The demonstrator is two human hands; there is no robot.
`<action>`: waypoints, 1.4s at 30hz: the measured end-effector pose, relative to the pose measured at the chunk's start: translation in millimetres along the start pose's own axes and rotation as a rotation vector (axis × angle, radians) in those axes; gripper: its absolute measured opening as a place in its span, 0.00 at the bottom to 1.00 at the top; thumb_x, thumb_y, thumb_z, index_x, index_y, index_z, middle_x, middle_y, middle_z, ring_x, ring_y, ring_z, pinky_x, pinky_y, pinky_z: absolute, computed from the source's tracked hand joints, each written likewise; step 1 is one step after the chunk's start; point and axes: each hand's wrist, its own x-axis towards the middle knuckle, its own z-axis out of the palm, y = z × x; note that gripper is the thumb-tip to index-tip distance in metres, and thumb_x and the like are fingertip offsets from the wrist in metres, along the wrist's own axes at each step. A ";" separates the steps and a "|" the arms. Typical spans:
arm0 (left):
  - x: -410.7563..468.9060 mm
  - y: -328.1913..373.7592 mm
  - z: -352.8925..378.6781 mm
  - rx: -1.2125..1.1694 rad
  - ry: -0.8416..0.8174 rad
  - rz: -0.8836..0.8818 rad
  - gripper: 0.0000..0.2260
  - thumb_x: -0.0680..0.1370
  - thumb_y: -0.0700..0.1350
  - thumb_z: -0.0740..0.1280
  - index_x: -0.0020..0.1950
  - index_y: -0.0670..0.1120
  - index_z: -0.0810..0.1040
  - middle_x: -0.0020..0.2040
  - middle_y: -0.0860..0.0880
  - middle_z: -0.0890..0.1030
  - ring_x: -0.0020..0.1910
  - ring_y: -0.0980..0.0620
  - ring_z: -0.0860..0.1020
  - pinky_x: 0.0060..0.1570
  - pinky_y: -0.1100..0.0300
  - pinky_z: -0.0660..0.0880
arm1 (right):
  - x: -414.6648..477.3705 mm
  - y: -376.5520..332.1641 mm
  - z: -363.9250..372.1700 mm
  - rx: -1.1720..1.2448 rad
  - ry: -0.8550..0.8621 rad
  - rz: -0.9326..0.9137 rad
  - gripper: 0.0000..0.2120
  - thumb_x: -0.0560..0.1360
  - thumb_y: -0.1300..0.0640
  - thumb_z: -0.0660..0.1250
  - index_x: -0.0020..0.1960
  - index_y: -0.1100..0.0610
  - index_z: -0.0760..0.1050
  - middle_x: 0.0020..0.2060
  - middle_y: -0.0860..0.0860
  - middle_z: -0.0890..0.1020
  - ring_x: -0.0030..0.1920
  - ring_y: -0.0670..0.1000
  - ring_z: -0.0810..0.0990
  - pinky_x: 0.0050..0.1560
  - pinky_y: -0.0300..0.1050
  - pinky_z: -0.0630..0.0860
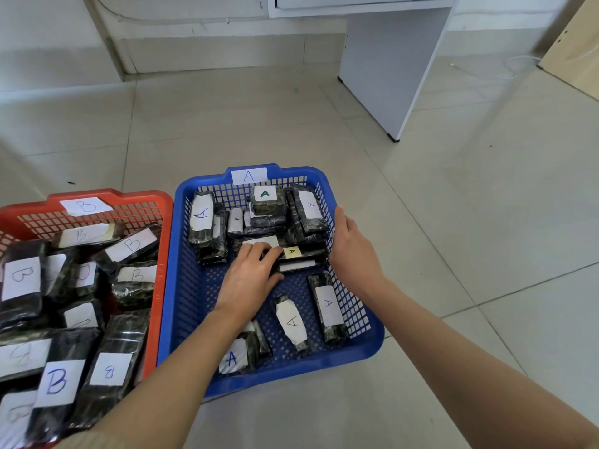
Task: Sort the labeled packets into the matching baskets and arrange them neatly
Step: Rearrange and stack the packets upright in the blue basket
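Observation:
A blue basket (181, 286) labeled A holds several dark packets with white A labels. My left hand (249, 277) lies inside it, its fingers resting on top of a flat packet (296, 265) in the middle stack. My right hand (353, 251) grips the basket's right rim from outside, thumb over the edge. Loose A packets (327, 307) lie along the right wall and near the front (291, 322). A red basket (158, 286) labeled B at the left is piled with several B packets (55, 380).
Both baskets stand side by side on a grey tiled floor (470, 241). A white cabinet panel (389, 76) stands behind, a wooden board (577, 56) leans at the far right, and a white wall with a cable runs along the back.

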 end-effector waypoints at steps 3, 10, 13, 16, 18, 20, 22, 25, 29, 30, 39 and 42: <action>4.0 0.5 2.1 0.005 0.006 -0.010 0.20 0.71 0.44 0.74 0.61 0.43 0.76 0.53 0.45 0.77 0.54 0.42 0.75 0.48 0.50 0.78 | 0.4 0.7 0.2 -0.002 -0.006 -0.008 0.35 0.75 0.71 0.56 0.77 0.61 0.44 0.70 0.59 0.63 0.60 0.61 0.73 0.46 0.44 0.65; -1.1 32.9 -16.0 0.140 0.127 0.029 0.15 0.74 0.56 0.67 0.55 0.48 0.79 0.53 0.50 0.77 0.55 0.48 0.73 0.48 0.51 0.73 | -3.2 7.8 -4.1 0.088 -0.039 -0.042 0.29 0.80 0.63 0.53 0.77 0.58 0.44 0.68 0.59 0.66 0.59 0.61 0.73 0.48 0.47 0.67; 4.2 64.9 -17.6 0.123 -0.220 0.027 0.23 0.77 0.62 0.59 0.62 0.49 0.75 0.60 0.50 0.74 0.62 0.49 0.68 0.58 0.53 0.65 | -10.8 12.8 -7.6 0.118 -0.036 -0.073 0.26 0.82 0.59 0.50 0.77 0.57 0.46 0.63 0.60 0.71 0.54 0.61 0.75 0.47 0.49 0.69; 12.0 84.0 -12.4 -0.009 -0.482 -0.162 0.32 0.73 0.63 0.66 0.69 0.45 0.68 0.67 0.46 0.67 0.68 0.45 0.62 0.63 0.49 0.64 | -18.0 16.3 -11.2 0.148 -0.051 -0.097 0.25 0.81 0.60 0.50 0.77 0.56 0.48 0.60 0.60 0.73 0.52 0.59 0.75 0.47 0.48 0.69; 15.8 86.3 -9.4 -0.182 -0.515 -0.274 0.32 0.71 0.58 0.71 0.69 0.43 0.68 0.67 0.44 0.64 0.68 0.43 0.62 0.64 0.49 0.66 | -20.8 18.3 -13.3 0.159 -0.071 -0.104 0.26 0.81 0.61 0.51 0.77 0.56 0.48 0.59 0.59 0.74 0.52 0.59 0.75 0.46 0.48 0.68; 17.6 85.4 -11.7 -0.341 -0.486 -0.337 0.29 0.70 0.53 0.74 0.66 0.43 0.71 0.64 0.44 0.65 0.64 0.44 0.67 0.61 0.53 0.69 | -21.7 19.3 -14.9 0.163 -0.090 -0.107 0.26 0.80 0.62 0.52 0.77 0.55 0.49 0.58 0.59 0.74 0.51 0.59 0.75 0.46 0.48 0.69; 18.4 81.6 -17.9 -0.505 -0.437 -0.386 0.24 0.70 0.48 0.75 0.63 0.44 0.74 0.62 0.45 0.70 0.58 0.46 0.72 0.57 0.56 0.72 | -22.2 18.9 -16.2 0.176 -0.103 -0.094 0.26 0.81 0.62 0.52 0.76 0.55 0.50 0.59 0.59 0.74 0.53 0.59 0.75 0.48 0.49 0.70; 16.8 70.3 -30.9 -0.796 -0.381 -0.509 0.14 0.70 0.43 0.75 0.53 0.45 0.78 0.51 0.46 0.78 0.48 0.49 0.78 0.53 0.54 0.77 | -25.0 15.7 -17.2 0.159 -0.030 -0.103 0.22 0.81 0.61 0.53 0.74 0.58 0.57 0.65 0.57 0.70 0.62 0.57 0.70 0.59 0.47 0.67; 14.8 39.3 -53.1 -1.006 -0.053 -0.703 0.08 0.72 0.40 0.73 0.48 0.44 0.77 0.47 0.44 0.80 0.44 0.51 0.79 0.45 0.58 0.79 | -31.1 0.2 -21.6 0.290 0.181 -0.176 0.16 0.81 0.56 0.57 0.67 0.58 0.69 0.63 0.52 0.73 0.65 0.51 0.68 0.62 0.39 0.63; 13.4 31.4 -61.4 -1.062 0.028 -0.742 0.09 0.72 0.40 0.73 0.49 0.43 0.77 0.47 0.45 0.80 0.43 0.52 0.78 0.42 0.62 0.78 | -32.8 -6.6 -22.4 0.362 0.122 -0.178 0.16 0.81 0.54 0.58 0.66 0.56 0.70 0.59 0.51 0.76 0.61 0.50 0.71 0.59 0.40 0.66; -17.0 -13.4 -97.6 -1.002 0.224 -0.683 0.07 0.74 0.43 0.71 0.50 0.44 0.79 0.46 0.48 0.82 0.47 0.53 0.80 0.50 0.59 0.78 | -30.4 -62.4 -7.0 0.723 -0.396 -0.028 0.10 0.78 0.59 0.64 0.59 0.57 0.75 0.41 0.48 0.76 0.36 0.47 0.72 0.33 0.41 0.73; -29.6 -33.8 -92.1 -0.585 0.329 -0.619 0.11 0.77 0.48 0.66 0.56 0.45 0.78 0.52 0.49 0.80 0.52 0.53 0.77 0.54 0.56 0.73 | -27.9 -66.4 -1.6 0.690 -0.462 0.003 0.07 0.78 0.61 0.63 0.56 0.58 0.75 0.39 0.48 0.74 0.35 0.46 0.70 0.35 0.37 0.67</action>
